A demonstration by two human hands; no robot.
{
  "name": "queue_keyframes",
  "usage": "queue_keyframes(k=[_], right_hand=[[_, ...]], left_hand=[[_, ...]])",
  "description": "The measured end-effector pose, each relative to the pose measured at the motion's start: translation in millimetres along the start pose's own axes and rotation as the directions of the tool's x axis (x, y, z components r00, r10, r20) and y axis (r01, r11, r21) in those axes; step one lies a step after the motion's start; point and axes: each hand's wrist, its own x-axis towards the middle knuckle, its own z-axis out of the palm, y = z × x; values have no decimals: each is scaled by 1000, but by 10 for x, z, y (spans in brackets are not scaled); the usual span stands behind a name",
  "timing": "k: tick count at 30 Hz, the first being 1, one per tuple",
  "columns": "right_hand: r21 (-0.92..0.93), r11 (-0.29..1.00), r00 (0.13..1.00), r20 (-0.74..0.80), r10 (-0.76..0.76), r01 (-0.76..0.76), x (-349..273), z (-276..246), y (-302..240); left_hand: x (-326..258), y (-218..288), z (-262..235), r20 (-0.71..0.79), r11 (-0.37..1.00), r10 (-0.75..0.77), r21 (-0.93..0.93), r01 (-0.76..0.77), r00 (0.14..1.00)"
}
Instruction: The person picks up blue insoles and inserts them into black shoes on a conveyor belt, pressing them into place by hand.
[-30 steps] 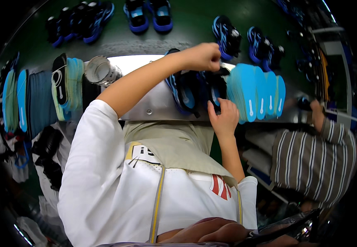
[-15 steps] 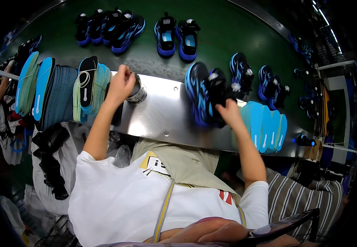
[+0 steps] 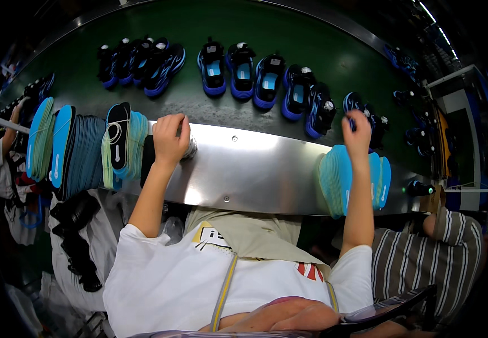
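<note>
My left hand [image 3: 169, 141] is closed, its fingers curled beside a small metal can [image 3: 190, 147] on the steel ledge. Its own fingers hide what it holds, if anything. My right hand [image 3: 358, 134] reaches over the right-hand stack of blue insoles [image 3: 334, 174], its fingers curled at the heel end of a black-and-blue sneaker [image 3: 351, 101]. Another sneaker [image 3: 378, 128] stands just right of that hand. In front of me, several black-and-blue sneakers [image 3: 267, 81] stand in a row on the green surface, light-blue insoles showing inside some.
Tied insole stacks [image 3: 80, 152] stand at the left end of the steel ledge [image 3: 255, 169]. More sneakers [image 3: 165, 67] are grouped at the far left. A person in a striped garment [image 3: 424, 265] is close on my right; another person's arm [image 3: 13, 127] shows at the left.
The sneakers by my right hand have left it and stand in the row. That hand has moved right and away from me to another sneaker. My left hand stays by the can.
</note>
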Motion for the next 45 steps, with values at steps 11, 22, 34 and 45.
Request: queue_keyframes(k=[11, 22, 34, 45], right_hand=[[-218, 957, 954, 186, 235, -193, -1872, -262, 360], [-167, 931, 943, 23, 333, -325, -1843, -227, 400], [17, 760, 755, 136, 641, -649, -1759, -452, 429], [-277, 856, 884, 48, 465, -436, -1412, -1037, -131]], left_hand=[[186, 1530, 2085, 559, 903, 423, -190, -386, 713], [414, 1803, 2237, 646, 883, 442, -435, -176, 622], [-725, 1703, 804, 465, 815, 553, -475, -332, 691], [-662, 1538, 1153, 428, 936, 288, -315, -157, 857]])
